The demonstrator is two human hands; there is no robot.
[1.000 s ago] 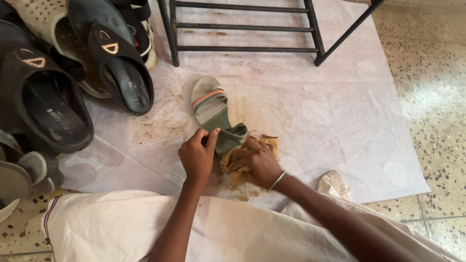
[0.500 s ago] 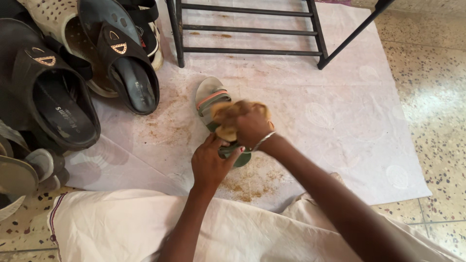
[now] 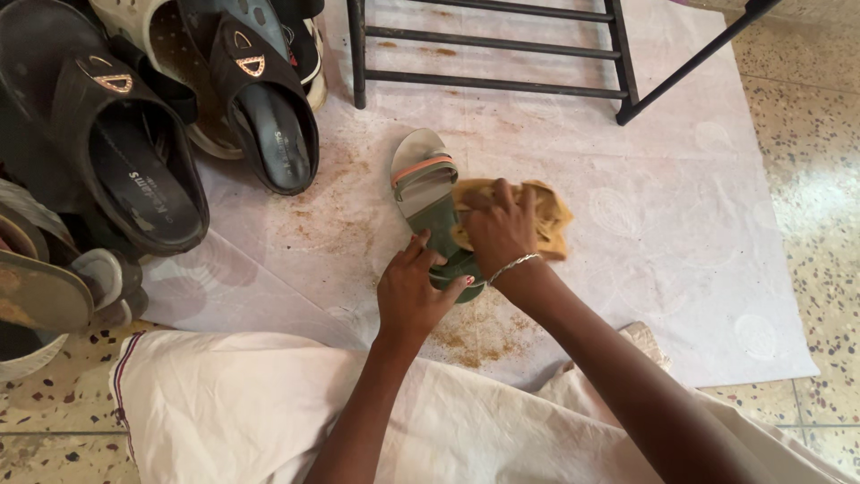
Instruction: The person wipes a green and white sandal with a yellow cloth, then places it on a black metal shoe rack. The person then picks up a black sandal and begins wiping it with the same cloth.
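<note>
Dark slippers (image 3: pixel 134 170), black metal rack (image 3: pixel 502 54)

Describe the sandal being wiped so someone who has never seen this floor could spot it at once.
Start at the black metal rack standing on the pale sheet; just in front of it lies one small green sandal. The left hand grips its heel while the right hand presses a yellow cloth beside it. Unlike the big black sandals at left, it is olive with an orange strap.
</note>
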